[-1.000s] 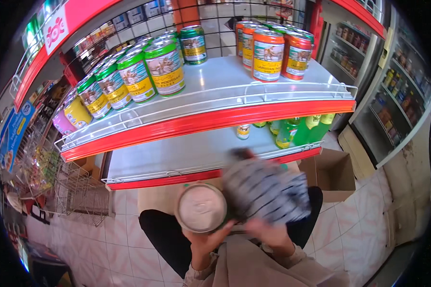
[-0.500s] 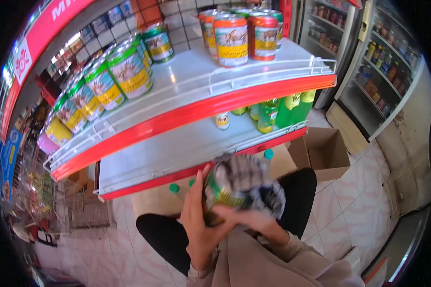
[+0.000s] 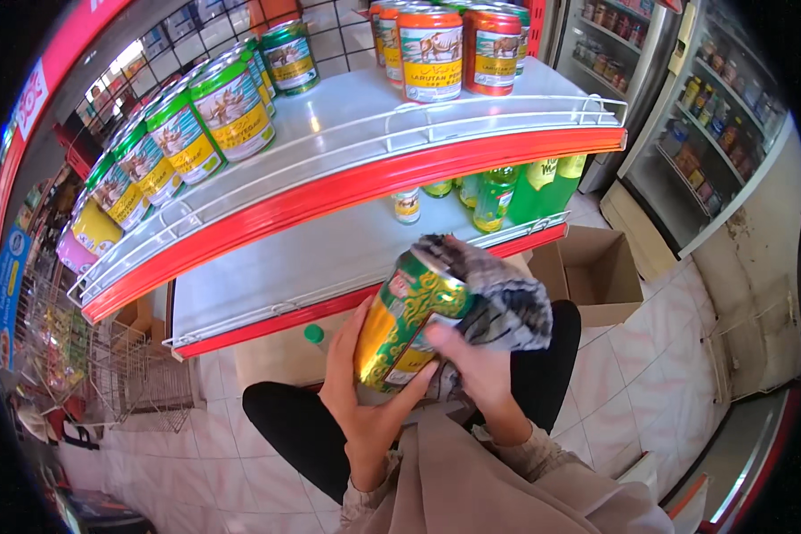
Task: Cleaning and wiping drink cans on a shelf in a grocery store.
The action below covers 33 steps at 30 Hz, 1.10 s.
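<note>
A green and gold can (image 3: 411, 311) lies tilted above my lap, in front of the lower shelf. My left hand (image 3: 358, 405) grips it from the left and below, with the thumb along its lower side. A crumpled grey and dark checked cloth (image 3: 512, 307) is bunched against the can's right side and upper end. My right hand (image 3: 479, 374) is closed on the cloth, its thumb near the can's label. Part of the right fingers is hidden behind the cloth.
Green-lidded cans (image 3: 231, 111) and orange cans (image 3: 432, 53) stand on the red-edged upper shelf (image 3: 347, 133). Below, green bottles (image 3: 494, 200) and a small white bottle (image 3: 407, 206) occupy the lower shelf (image 3: 276, 267). An open cardboard box (image 3: 610, 307) sits right, near glass-door fridges (image 3: 712, 133).
The can has come up and turned, so its green and gold side now shows clearly. The cloth and right hand moved slightly right and up. The view has shifted a little.
</note>
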### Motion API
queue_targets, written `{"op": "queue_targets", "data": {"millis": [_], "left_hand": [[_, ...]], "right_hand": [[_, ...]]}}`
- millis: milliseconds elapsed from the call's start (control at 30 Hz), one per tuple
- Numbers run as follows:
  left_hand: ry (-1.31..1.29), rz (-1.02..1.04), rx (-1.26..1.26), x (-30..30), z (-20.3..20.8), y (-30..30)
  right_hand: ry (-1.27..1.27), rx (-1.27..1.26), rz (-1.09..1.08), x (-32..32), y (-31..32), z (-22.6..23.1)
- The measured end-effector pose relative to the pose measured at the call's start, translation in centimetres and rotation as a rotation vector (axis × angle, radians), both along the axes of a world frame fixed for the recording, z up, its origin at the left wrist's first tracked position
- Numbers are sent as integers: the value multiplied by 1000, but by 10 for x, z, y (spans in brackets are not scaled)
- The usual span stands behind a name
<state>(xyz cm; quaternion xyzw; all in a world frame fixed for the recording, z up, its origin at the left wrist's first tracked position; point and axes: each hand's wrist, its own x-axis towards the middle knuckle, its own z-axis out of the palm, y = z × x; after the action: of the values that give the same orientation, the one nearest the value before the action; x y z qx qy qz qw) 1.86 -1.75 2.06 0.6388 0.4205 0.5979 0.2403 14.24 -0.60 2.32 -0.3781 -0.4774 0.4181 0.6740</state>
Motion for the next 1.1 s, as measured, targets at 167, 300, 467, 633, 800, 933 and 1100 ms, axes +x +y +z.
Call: {"op": "queue_targets", "data": {"millis": [167, 300, 467, 633, 800, 933, 1100], "left_hand": [[90, 8, 93, -3, 6, -1], [185, -24, 107, 5, 5, -5], [-125, -186, 143, -8, 1, -6], [-213, -42, 79, -25, 5, -4], [-228, -56, 65, -23, 4, -5], [-177, -53, 77, -29, 4, -8], [-193, -43, 52, -31, 4, -6]], "right_hand": [[-257, -16, 30, 13, -4, 30], [108, -23, -30, 7, -10, 14], [-78, 313, -349, 47, -8, 22], [-245, 633, -952, 96, 60, 116], [-429, 781, -977, 144, 120, 148], [-690, 560, -1064, 152, 138, 155], [-971, 389, -1064, 174, 172, 149]]}}
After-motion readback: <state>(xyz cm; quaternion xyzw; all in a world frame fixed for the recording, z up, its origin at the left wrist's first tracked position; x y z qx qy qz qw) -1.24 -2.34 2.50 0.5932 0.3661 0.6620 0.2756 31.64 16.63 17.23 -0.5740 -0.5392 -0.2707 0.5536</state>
